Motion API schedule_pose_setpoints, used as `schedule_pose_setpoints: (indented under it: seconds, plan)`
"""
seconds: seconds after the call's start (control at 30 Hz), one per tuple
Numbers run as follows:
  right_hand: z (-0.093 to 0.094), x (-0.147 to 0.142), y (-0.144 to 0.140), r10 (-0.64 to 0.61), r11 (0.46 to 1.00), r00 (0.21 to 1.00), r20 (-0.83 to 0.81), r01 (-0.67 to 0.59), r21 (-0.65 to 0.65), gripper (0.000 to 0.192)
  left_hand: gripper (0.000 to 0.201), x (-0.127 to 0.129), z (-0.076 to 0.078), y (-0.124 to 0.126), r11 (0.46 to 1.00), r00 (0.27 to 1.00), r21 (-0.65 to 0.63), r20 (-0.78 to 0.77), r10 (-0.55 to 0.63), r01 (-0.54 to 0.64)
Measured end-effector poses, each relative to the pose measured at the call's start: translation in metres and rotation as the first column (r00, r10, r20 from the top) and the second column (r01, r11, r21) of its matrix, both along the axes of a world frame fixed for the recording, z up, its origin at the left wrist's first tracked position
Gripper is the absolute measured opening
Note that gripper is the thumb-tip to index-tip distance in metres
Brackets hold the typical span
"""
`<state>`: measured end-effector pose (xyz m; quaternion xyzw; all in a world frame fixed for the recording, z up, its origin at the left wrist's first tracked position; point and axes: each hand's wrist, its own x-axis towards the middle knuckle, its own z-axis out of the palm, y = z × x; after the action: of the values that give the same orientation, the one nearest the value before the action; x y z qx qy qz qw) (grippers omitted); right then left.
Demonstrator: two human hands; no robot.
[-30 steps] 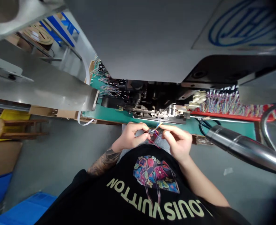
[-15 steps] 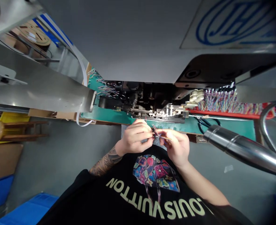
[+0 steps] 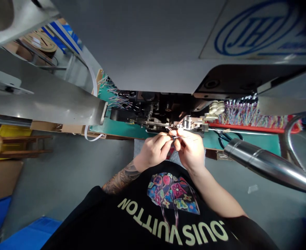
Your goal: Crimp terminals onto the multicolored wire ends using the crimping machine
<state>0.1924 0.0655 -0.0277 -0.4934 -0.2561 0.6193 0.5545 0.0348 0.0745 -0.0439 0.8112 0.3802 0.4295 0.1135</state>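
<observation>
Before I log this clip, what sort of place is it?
Probably a wire-harness factory workstation. A grey press-type machine stands on a green bench mat, a red tray of coloured wire bundles sits alongside, and both hands hold thin wires at the machine's metal tooling.

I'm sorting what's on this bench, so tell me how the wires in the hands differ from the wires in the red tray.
The wires in the hands are a small bunch, pinched between the left hand and right hand at the machine; the wires in the red tray form a long, dense row, untouched. The held bunch sits centrally; the tray lies to the right. Both are thin and multicoloured.
</observation>
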Motion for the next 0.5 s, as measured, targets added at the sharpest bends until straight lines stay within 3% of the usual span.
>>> schedule_pose_setpoints:
  seconds: [0.2,0.5]
  plan:
    - [0.0048,-0.0030,0.0044,0.007,0.999,0.999,-0.036,-0.008,-0.041,0.037,0.017,-0.0016,-0.0078,0.0006,1.000,1.000,-0.026,0.015,0.003,-0.003]
    - [0.0080,-0.0043,0.0051,0.027,1.000,0.999,-0.025,-0.027,-0.013,0.037,0.018,-0.0020,-0.0068,-0.0015,0.997,0.999,-0.080,0.037,0.019,-0.016]
